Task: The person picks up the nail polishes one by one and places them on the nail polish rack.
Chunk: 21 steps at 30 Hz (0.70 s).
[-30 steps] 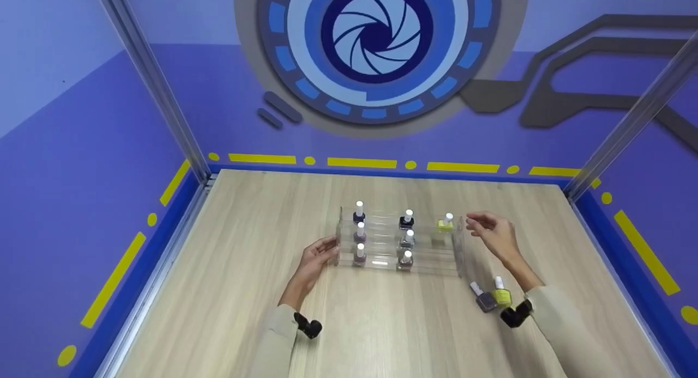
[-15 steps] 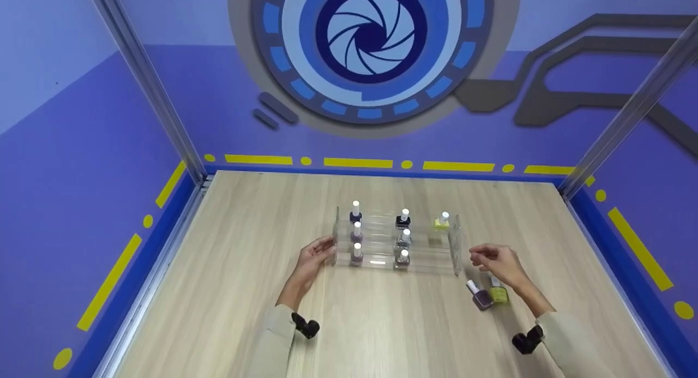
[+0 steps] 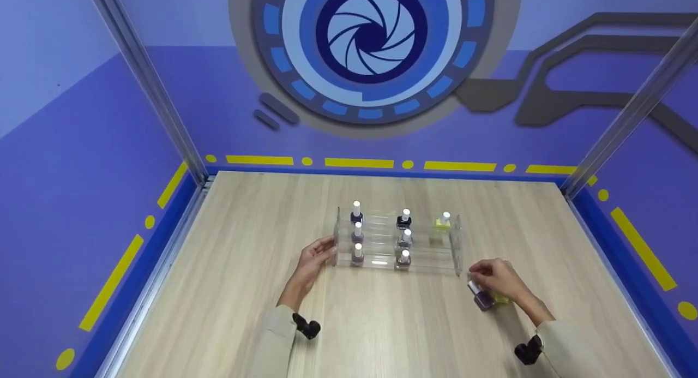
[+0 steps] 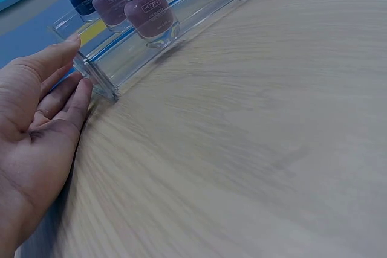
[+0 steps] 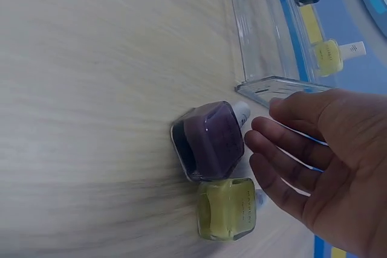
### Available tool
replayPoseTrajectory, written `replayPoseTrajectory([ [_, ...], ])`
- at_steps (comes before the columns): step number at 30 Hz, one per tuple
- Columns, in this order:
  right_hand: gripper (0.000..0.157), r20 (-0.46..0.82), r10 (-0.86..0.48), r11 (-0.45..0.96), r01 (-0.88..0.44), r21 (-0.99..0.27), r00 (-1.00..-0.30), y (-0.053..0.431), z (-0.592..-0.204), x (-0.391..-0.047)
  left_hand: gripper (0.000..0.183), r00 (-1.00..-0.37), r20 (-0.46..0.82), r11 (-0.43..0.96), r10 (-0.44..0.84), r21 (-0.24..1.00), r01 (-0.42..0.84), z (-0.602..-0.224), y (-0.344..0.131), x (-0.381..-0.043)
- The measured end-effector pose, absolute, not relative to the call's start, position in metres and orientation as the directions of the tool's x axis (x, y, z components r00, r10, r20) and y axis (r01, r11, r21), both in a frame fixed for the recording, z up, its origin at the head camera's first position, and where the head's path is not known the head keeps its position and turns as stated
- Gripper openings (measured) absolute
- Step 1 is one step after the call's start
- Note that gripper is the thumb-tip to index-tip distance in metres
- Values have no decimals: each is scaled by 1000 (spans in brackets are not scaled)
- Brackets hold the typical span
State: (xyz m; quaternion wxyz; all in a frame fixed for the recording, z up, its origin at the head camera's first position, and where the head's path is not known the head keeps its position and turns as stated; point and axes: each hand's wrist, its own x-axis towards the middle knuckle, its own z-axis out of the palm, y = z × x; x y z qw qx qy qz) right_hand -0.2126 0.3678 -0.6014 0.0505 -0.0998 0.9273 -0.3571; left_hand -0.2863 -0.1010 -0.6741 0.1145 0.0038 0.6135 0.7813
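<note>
A clear acrylic tiered rack (image 3: 429,264) stands on the table with several white-capped nail polish bottles in rows. My left hand (image 3: 311,263) rests its fingers and thumb against the rack's left end panel (image 4: 97,77); the fingers look relaxed. Just right of the rack, my right hand (image 3: 504,281) hovers with loosely bent fingers and nothing between them. Its fingertips are close to the white cap of a dark purple nail polish bottle (image 5: 214,140), which leans on its side. Touching that bottle is a yellow nail polish bottle (image 5: 227,209), partly hidden by the hand in the head view.
On the rack, mauve bottles (image 4: 151,16) fill the left column's front, and a yellow bottle (image 5: 328,57) stands at the top right. Beneath everything is a wooden table (image 3: 381,323), bounded by blue-purple walls (image 3: 185,94) with metal posts (image 3: 144,83).
My right hand has moved from beside the rack's upper right corner down towards the two loose bottles. The left hand stays at the rack's left end.
</note>
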Motion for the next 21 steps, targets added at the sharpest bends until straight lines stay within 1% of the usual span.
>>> replayPoseTrajectory([
  [5,13,-18,-280,749,-207,-629,-960,367,-603,-211,50,-972,-142,-221,188,958,-183,-672,-102,-285],
  [9,13,-13,-303,752,-231,-617,-953,366,-604,-210,52,-971,-130,-215,200,961,-173,-672,-102,-284],
  [15,17,-30,-310,747,-224,-627,-950,364,-605,-209,52,-971,-131,-212,198,962,-173,-673,-102,-285],
  [21,16,-17,-292,742,-215,-635,-956,362,-607,-210,50,-974,-123,-221,188,961,-164,-674,-102,-286],
])
